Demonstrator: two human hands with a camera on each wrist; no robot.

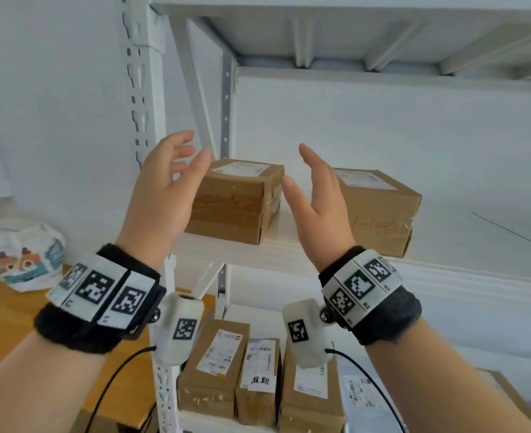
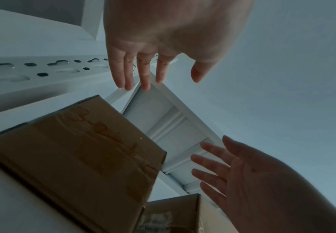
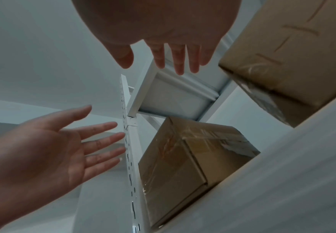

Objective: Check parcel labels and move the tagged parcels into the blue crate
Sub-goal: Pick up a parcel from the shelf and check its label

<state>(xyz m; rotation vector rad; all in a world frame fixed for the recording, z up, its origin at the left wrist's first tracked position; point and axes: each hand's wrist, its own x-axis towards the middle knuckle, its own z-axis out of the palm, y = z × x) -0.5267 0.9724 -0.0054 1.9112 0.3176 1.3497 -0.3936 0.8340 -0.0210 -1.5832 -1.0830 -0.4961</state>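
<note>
White shelf (image 1: 289, 251) carries a parcel (image 1: 236, 201) between left grip (image 1: 161, 195) and right grip (image 1: 320, 204), both spread, empty.

White metal shelving (image 1: 445, 270) against white wall (image 1: 55, 120), wooden table (image 1: 5, 323) beside.

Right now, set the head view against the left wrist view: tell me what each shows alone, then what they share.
Head only: the lower-shelf parcels, one with a handwritten tag, the printed bag on the wooden table, and both wristbands. Left wrist only: the left hand's palm side. Both: the left hand and right hand, open and touching nothing, either side of the left box, beside the right box.
</note>
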